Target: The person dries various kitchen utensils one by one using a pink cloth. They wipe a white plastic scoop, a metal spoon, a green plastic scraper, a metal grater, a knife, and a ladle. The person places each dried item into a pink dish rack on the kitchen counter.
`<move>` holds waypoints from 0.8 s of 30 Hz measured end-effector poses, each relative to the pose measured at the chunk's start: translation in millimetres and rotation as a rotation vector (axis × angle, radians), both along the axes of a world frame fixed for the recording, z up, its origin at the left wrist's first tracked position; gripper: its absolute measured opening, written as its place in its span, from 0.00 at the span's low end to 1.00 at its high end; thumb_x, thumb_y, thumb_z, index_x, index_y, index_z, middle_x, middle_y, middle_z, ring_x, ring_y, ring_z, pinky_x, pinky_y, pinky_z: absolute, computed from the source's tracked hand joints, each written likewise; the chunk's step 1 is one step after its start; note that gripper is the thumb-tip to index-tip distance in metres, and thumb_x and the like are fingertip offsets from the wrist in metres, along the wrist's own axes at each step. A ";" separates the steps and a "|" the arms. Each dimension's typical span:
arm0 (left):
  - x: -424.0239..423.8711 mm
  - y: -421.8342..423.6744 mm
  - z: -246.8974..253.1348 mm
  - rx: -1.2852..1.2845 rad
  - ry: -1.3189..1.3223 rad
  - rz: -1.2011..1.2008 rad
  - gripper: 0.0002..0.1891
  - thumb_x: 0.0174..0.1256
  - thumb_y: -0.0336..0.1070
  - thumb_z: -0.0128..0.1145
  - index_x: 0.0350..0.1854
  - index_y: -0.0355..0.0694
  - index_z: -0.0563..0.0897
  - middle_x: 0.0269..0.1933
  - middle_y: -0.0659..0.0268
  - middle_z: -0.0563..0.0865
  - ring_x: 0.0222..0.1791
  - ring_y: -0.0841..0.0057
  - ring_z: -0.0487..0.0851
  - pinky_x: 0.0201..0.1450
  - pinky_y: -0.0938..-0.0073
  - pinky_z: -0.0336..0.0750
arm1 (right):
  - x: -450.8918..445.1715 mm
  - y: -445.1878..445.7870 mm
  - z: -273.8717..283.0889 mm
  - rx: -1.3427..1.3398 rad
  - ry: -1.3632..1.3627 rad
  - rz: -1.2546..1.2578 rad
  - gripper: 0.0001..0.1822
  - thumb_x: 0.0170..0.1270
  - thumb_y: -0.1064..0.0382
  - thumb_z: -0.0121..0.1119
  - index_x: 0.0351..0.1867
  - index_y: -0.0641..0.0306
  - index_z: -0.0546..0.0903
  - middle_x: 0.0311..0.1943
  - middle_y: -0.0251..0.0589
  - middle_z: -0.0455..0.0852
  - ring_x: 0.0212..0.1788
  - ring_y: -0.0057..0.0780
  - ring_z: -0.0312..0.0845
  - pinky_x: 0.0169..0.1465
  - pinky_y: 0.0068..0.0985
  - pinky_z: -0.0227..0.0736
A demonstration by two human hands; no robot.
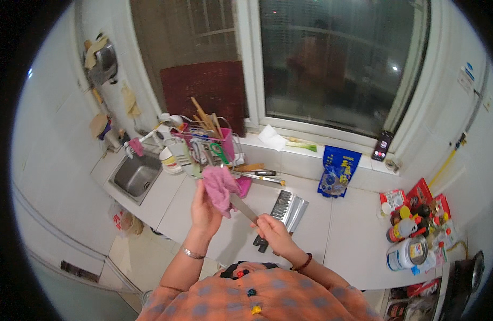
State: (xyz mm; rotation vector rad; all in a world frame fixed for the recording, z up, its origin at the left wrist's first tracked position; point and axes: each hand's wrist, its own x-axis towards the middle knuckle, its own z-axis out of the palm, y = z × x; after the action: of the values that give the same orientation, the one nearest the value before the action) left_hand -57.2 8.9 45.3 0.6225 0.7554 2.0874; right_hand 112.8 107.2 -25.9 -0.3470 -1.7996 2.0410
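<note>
My left hand grips a pink cloth, which is folded around one end of a flat metal blade. At the blade's other end my right hand is closed on what looks like a knife; the handle is hidden in my fingers. On the white counter, beyond my right hand, lie a cleaver with a dimpled blade and a smooth-bladed knife side by side. Part of a black handle shows to the left of my right wrist. Behind the cloth a pink flat item is partly covered.
A steel sink is at the left. Near it stands a wire rack with chopsticks and green-handled scissors. Long-handled utensils lie along the back wall, left of a blue pouch. Bottles and a white tub crowd the right.
</note>
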 end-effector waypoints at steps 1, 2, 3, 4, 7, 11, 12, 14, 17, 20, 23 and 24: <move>1.0 -1.1 0.1 0.017 -0.012 -0.021 0.25 0.76 0.53 0.35 0.62 0.38 0.69 0.58 0.62 0.78 0.55 0.71 0.77 0.58 0.67 0.70 | 5.8 4.2 -1.5 -0.078 -0.003 0.001 0.15 0.75 0.58 0.41 0.43 0.67 0.76 0.21 0.25 0.66 0.24 0.11 0.57 0.29 0.13 0.55; -3.7 -0.7 -5.7 0.002 -0.032 0.076 0.24 0.75 0.51 0.36 0.63 0.39 0.69 0.59 0.62 0.76 0.56 0.71 0.76 0.60 0.66 0.70 | 8.8 8.1 0.9 -0.053 0.002 -0.051 0.17 0.76 0.55 0.41 0.40 0.66 0.76 0.20 0.23 0.64 0.24 0.10 0.55 0.28 0.13 0.52; -6.2 -6.8 -6.4 0.021 -0.039 0.063 0.25 0.75 0.51 0.35 0.64 0.39 0.68 0.62 0.62 0.74 0.59 0.70 0.74 0.63 0.65 0.68 | 13.8 9.2 9.3 -0.073 0.073 -0.079 0.17 0.76 0.55 0.41 0.40 0.66 0.76 0.20 0.24 0.65 0.24 0.10 0.56 0.28 0.13 0.52; -2.3 -6.1 -4.4 0.023 -0.018 0.074 0.25 0.75 0.51 0.36 0.64 0.39 0.67 0.62 0.61 0.74 0.61 0.68 0.73 0.65 0.63 0.65 | 19.5 9.5 21.4 -0.090 0.142 -0.113 0.16 0.76 0.55 0.41 0.39 0.66 0.75 0.21 0.24 0.65 0.24 0.11 0.56 0.28 0.13 0.52; 3.7 -3.0 -6.4 0.059 0.000 0.018 0.27 0.75 0.54 0.36 0.66 0.39 0.65 0.65 0.60 0.72 0.65 0.66 0.70 0.69 0.60 0.61 | 29.5 -2.2 43.4 -0.043 0.406 -0.319 0.14 0.75 0.59 0.41 0.37 0.65 0.74 0.22 0.26 0.67 0.24 0.11 0.57 0.27 0.13 0.53; 37.1 15.3 -5.1 -0.031 0.085 -0.125 0.30 0.74 0.58 0.34 0.67 0.39 0.65 0.63 0.61 0.73 0.63 0.67 0.70 0.67 0.62 0.62 | 6.1 -14.1 8.3 -0.006 0.404 -0.386 0.13 0.76 0.60 0.40 0.37 0.64 0.74 0.24 0.27 0.69 0.24 0.11 0.58 0.27 0.13 0.56; 51.4 23.1 -10.3 -0.070 0.186 -0.188 0.30 0.74 0.58 0.34 0.67 0.40 0.65 0.62 0.62 0.74 0.63 0.68 0.70 0.67 0.63 0.62 | -6.0 -13.9 -16.3 -0.169 0.333 -0.268 0.14 0.76 0.60 0.39 0.37 0.64 0.74 0.24 0.27 0.70 0.24 0.11 0.59 0.27 0.13 0.57; 70.9 29.8 -22.9 -0.195 0.263 -0.173 0.30 0.74 0.60 0.34 0.65 0.40 0.65 0.58 0.62 0.76 0.58 0.69 0.74 0.62 0.65 0.65 | -6.6 -24.4 -47.3 -0.302 0.212 -0.203 0.14 0.76 0.59 0.39 0.38 0.63 0.75 0.25 0.27 0.71 0.26 0.12 0.61 0.30 0.13 0.61; 97.3 33.4 -26.7 -0.403 -0.009 -0.083 0.21 0.75 0.56 0.37 0.43 0.42 0.72 0.41 0.68 0.80 0.40 0.77 0.77 0.40 0.72 0.71 | 21.1 -22.7 -65.7 -0.225 0.188 -0.201 0.17 0.76 0.58 0.40 0.37 0.68 0.75 0.25 0.28 0.70 0.30 0.17 0.63 0.34 0.19 0.63; 77.9 17.8 -66.5 -0.337 -0.058 -0.455 0.21 0.74 0.55 0.39 0.41 0.42 0.75 0.37 0.65 0.81 0.36 0.74 0.79 0.38 0.69 0.73 | 52.6 -20.6 -87.3 0.095 -0.078 -0.077 0.16 0.75 0.56 0.42 0.33 0.66 0.72 0.25 0.29 0.70 0.29 0.19 0.62 0.36 0.21 0.63; 107.3 13.1 -68.5 -0.634 -0.132 -0.068 0.22 0.69 0.59 0.44 0.30 0.43 0.74 0.27 0.65 0.76 0.32 0.67 0.80 0.39 0.63 0.76 | 71.9 -32.1 -85.6 0.055 -0.175 -0.001 0.15 0.73 0.56 0.44 0.32 0.65 0.71 0.25 0.29 0.70 0.29 0.20 0.63 0.36 0.21 0.63; 107.5 11.7 -77.0 -0.627 -0.151 -0.101 0.22 0.69 0.58 0.46 0.30 0.42 0.74 0.28 0.66 0.77 0.32 0.67 0.80 0.39 0.64 0.76 | 77.1 -37.9 -83.8 0.001 -0.183 0.016 0.15 0.73 0.56 0.44 0.32 0.65 0.71 0.25 0.30 0.70 0.29 0.21 0.63 0.36 0.21 0.64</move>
State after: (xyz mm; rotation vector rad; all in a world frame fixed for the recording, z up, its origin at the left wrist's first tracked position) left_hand 50.3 20.6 -31.7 0.1487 1.1867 1.6509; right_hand 189.8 69.3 -109.7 -0.5361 -1.9137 2.0782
